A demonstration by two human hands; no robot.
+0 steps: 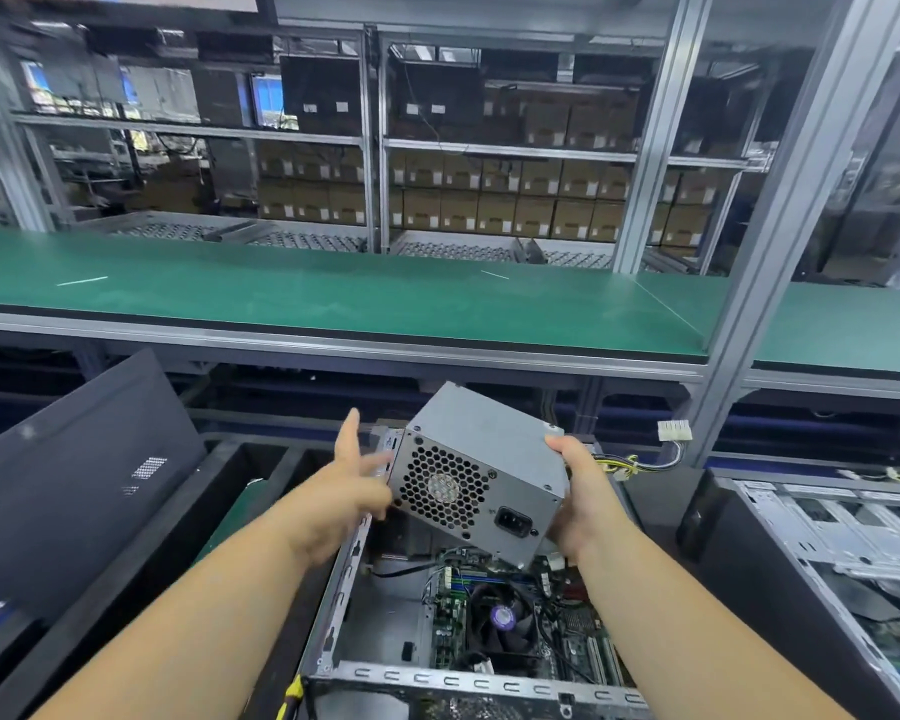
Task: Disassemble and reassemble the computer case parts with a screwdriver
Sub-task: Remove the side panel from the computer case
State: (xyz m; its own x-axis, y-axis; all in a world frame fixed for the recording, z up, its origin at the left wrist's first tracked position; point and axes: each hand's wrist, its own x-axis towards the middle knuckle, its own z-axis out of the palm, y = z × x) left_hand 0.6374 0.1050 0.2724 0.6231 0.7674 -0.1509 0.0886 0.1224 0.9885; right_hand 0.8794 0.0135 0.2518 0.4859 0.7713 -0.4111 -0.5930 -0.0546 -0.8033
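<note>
Grey power supply (481, 475) tilted above open case (385, 615)

PSU (481, 459): matt grey sheet metal, honeycomb-punched fan grille | case (333, 605): bare dull steel frame, slotted rim | side panel (68, 485): matt black, perforated patch | surface (333, 298): smooth green mat, aluminium edge | connector (674, 430): white plastic | boxes (494, 200): brown cardboard

no readable text — labels too blurred
</note>
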